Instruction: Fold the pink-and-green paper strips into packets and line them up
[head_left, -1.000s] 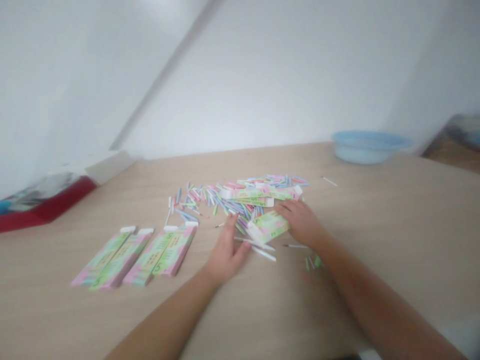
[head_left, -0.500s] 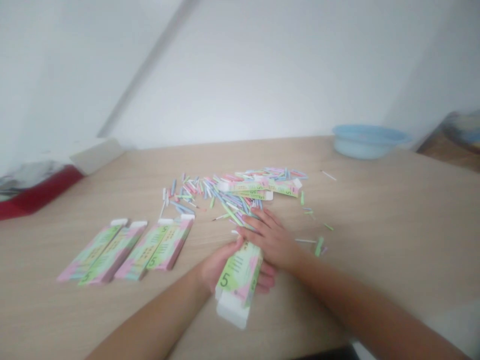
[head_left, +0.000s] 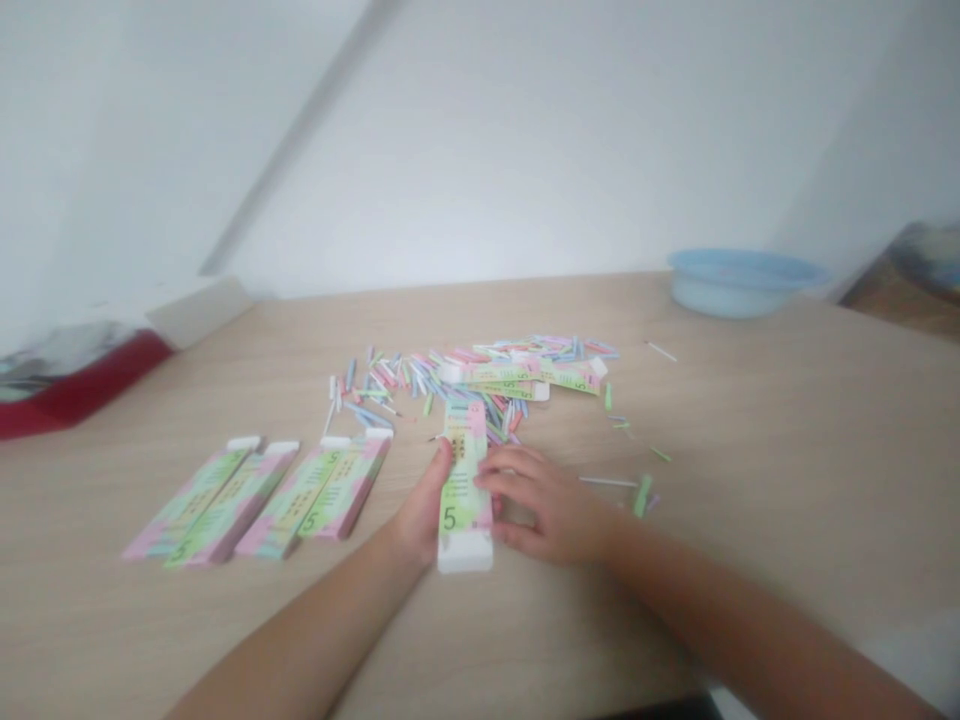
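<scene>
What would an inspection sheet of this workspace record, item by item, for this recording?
Surface: light wooden table.
Job's things: long pastel box marked 5 lying between the hands; four similar boxes to its left; more boxes on a heap of pastel sticks.
Clutter: loose sticks right of the hands.
Grips: left hand and right hand touch the box's opposite long sides.
Cables: nothing seen.
Surroundings: pale blue basin, red-edged object, white walls.

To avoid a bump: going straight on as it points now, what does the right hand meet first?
The right hand meets the pastel box marked 5 first; they seem to touch, though depth is unclear.
</scene>
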